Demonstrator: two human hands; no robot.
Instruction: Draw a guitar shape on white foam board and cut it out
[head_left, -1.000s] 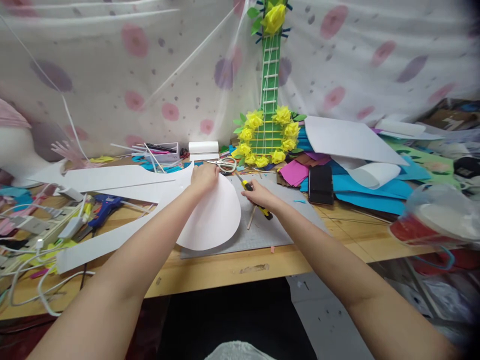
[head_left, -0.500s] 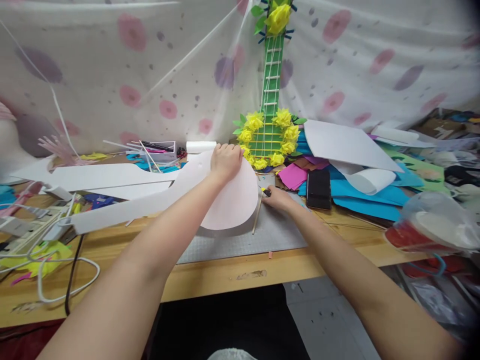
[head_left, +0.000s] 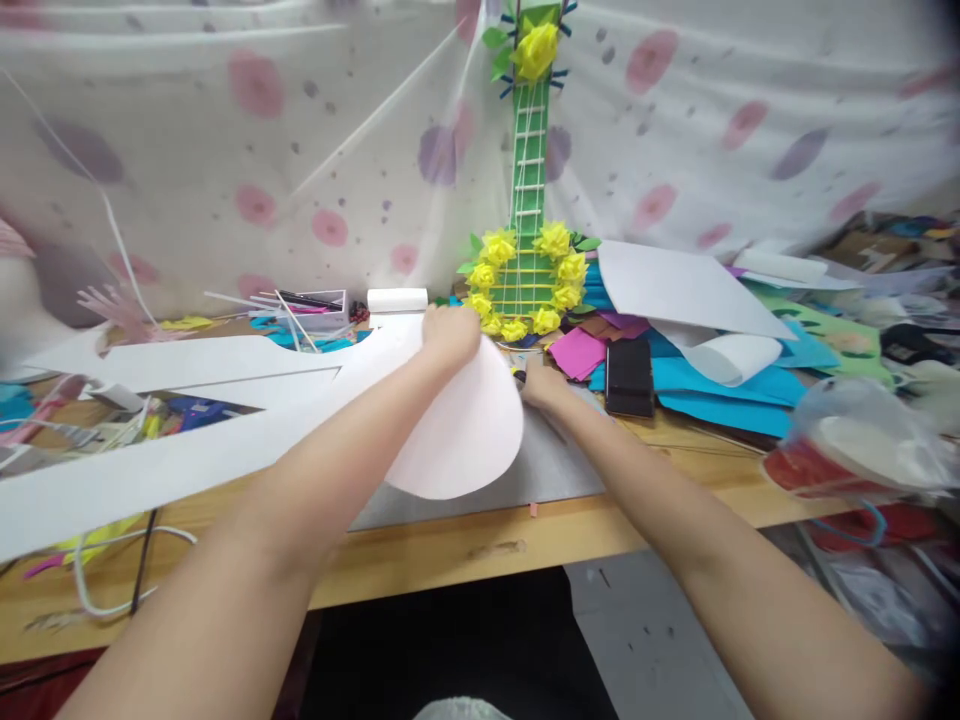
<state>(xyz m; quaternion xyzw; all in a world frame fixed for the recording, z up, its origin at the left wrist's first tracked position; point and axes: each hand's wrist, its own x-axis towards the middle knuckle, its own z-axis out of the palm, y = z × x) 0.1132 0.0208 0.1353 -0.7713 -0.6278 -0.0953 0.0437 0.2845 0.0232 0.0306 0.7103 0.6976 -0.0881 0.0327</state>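
A white guitar-shaped cutout point(head_left: 457, 430) lies across the work area, its round body in the middle and its long neck reaching out past the left. My left hand point(head_left: 451, 335) is closed on the far side of the body, fingers partly hidden. Just right of the rounded edge, my right hand point(head_left: 546, 385) grips a small black-and-yellow tool point(head_left: 519, 376); most of it is hidden in the fist. Under the body and right hand is a grey cutting mat point(head_left: 480, 492). Behind the hands stands a green paper guitar point(head_left: 529, 205) with yellow flowers.
A black phone point(head_left: 629, 377) lies right of my right hand, beside blue sheets point(head_left: 727, 395) and a large white sheet point(head_left: 697, 290). Another white board point(head_left: 187, 365), a small tray point(head_left: 326, 308) of pens and cables point(head_left: 94, 595) are at left. A plastic-covered red container point(head_left: 810, 470) stands far right.
The cutout has shifted toward me and its neck has swung nearer and farther left. Its body now covers a thin stick that was visible on the mat. Both hands keep their grip.
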